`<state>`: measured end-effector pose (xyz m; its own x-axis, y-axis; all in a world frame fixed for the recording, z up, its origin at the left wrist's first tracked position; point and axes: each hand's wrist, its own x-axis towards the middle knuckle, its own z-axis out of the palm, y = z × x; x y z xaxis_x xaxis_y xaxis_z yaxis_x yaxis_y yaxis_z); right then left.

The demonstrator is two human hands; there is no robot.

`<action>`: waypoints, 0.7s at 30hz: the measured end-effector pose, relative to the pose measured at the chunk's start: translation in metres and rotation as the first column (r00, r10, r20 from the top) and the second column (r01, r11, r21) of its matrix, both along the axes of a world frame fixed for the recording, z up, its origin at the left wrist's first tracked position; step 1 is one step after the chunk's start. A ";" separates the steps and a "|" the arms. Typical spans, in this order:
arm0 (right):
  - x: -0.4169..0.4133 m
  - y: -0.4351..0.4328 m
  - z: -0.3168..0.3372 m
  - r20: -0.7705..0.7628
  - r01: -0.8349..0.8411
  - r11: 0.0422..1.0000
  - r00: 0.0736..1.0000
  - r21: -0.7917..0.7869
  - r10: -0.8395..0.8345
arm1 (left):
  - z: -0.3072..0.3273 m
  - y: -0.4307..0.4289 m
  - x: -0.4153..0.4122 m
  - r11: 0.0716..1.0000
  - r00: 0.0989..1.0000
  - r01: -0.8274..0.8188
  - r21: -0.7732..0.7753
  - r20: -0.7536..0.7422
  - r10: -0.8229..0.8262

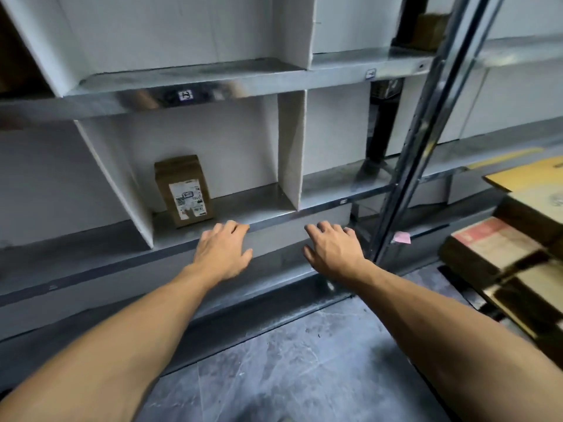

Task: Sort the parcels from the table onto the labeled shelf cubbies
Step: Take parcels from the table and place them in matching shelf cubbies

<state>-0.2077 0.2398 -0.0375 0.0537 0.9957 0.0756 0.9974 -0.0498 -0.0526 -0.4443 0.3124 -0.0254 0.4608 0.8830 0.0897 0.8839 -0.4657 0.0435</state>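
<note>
**Both hands empty at the cubby: checking the parcel before fetching the next**

Both forearms are stretching forward over the grey floor (304, 360). The left hand (224, 254) is hovering just in front of the brown parcel (182, 190) and slightly to its right, fingers spread and gripping nothing. The right hand (333, 252) is hovering farther right of the parcel, likewise spread and empty. Both are reaching level with the shelf lip (277, 236) in front of the parcel; whether fingertips are touching it I cannot tell. The parcel is standing in the cubby (243, 205), tilting slightly, its printed label facing out. The placing is looking finished. The sound move is checking that the parcel is standing steady and matching the tag (185, 95) above it, which is too blurred to read. After that comes turning to the stacked cartons (499, 248) well right of the parcel, probably the next parcels.
</note>
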 end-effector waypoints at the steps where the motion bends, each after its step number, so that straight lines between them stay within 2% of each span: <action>1: 0.008 -0.016 -0.005 0.002 0.036 0.999 0.999 -0.010 -0.036 | -0.004 -0.006 0.009 1.000 1.000 0.029 -0.006 0.000 -0.029; 9: 0.094 -0.142 -0.036 0.019 0.370 0.926 0.929 -0.077 -0.369 | -0.028 -0.056 0.117 0.949 0.954 0.300 -0.099 0.020 -0.300; 17: 0.193 -0.239 -0.040 0.014 0.633 0.772 0.774 -0.063 -0.633 | -0.030 -0.106 0.271 0.823 0.826 0.563 -0.080 0.034 -0.562; 21: 0.256 -0.277 -0.038 -0.008 0.703 0.708 0.709 -0.067 -0.705 | -0.030 -0.132 0.356 0.754 0.756 0.655 -0.057 0.019 -0.655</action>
